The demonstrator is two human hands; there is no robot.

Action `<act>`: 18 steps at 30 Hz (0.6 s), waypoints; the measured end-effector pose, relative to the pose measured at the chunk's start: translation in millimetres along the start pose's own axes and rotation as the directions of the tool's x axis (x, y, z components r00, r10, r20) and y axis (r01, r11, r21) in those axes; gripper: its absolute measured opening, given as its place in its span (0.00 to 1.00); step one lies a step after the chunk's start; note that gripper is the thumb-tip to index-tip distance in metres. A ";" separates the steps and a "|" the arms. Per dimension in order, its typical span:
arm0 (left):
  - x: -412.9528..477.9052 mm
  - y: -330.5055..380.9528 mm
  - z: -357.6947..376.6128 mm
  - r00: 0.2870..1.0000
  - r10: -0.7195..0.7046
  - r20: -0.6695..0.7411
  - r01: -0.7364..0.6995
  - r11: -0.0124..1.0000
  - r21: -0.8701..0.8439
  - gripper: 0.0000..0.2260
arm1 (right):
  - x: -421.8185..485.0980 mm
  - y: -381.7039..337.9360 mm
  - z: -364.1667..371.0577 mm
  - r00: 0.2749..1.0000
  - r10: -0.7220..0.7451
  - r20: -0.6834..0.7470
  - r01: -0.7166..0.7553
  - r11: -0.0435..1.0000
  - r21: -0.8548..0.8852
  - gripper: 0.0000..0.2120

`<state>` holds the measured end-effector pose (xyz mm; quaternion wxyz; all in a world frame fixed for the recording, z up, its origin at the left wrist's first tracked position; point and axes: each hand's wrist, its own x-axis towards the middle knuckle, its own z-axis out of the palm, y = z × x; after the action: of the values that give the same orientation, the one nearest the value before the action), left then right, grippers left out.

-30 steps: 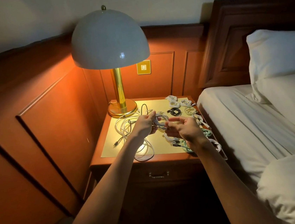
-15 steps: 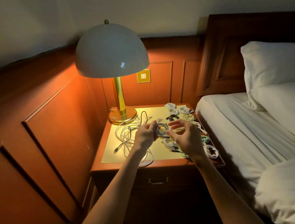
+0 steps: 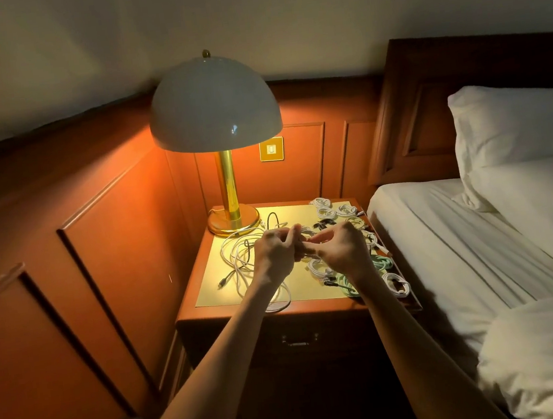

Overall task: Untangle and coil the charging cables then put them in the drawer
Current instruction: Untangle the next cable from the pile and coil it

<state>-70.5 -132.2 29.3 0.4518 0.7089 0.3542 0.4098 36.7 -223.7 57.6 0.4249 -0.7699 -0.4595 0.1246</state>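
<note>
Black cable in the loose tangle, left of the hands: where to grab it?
Likely its plug end, lying free on the mat outside the white loops. Pinch it from the left; the rest of the cable crosses the white tangle.

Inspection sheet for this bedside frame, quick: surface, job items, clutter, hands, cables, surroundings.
Surface: nightstand top, lamp-lit; the drawer below it is closed.
Job's things: tangled cables on the left; coiled cables in rows on the right, white, black and green.
Clutter: nothing seen apart from the lamp at the back left.
Grippers: left hand and right hand meet above the top, fingers curled round a white cable, mostly hidden.
Cables: one white loop of the tangle overhangs the front edge; a plug end lies loose at the left.
Surroundings: bed and pillow to the right, wood panelling left and behind, wall switch.
</note>
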 end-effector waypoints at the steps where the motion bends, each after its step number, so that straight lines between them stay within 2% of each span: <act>1: -2.4 1.6 -1.0 1.000 0.023 -0.019 -0.023 0.999 0.029 0.16 | 0.1 -0.3 0.3 0.999 0.036 0.009 -0.036 0.999 0.025 0.16; 5: -8.2 0.2 -3.6 0.994 0.078 -0.076 -0.076 0.997 0.028 0.13 | 2.8 -7.5 -1.5 0.991 0.121 0.051 -0.124 0.991 0.042 0.14; 9: -14.0 -3.5 -3.6 0.992 0.085 -0.090 -0.083 0.996 0.027 0.13 | 5.5 -12.9 -5.1 0.979 0.084 0.186 -0.059 0.989 -0.135 0.12; 14: -13.9 -7.1 -7.0 0.996 0.005 -0.085 -0.006 1.000 -0.021 0.13 | 6.4 -10.3 -5.3 0.961 0.023 0.277 -0.007 0.998 -0.058 0.11; 16: -14.3 -6.1 -7.7 0.995 0.012 -0.101 -0.013 1.000 -0.001 0.13 | 3.7 -5.9 -2.0 0.970 -0.036 0.241 0.045 0.998 -0.035 0.11; 18: -16.1 -5.7 -6.9 0.993 0.000 -0.121 0.000 1.000 0.002 0.13 | 0.4 -1.6 7.1 0.981 -0.159 0.110 0.169 0.982 -0.087 0.11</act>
<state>-84.1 -141.8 21.5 0.4286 0.6833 0.3813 0.4516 31.8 -219.1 54.6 0.3721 -0.7415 -0.5481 0.1066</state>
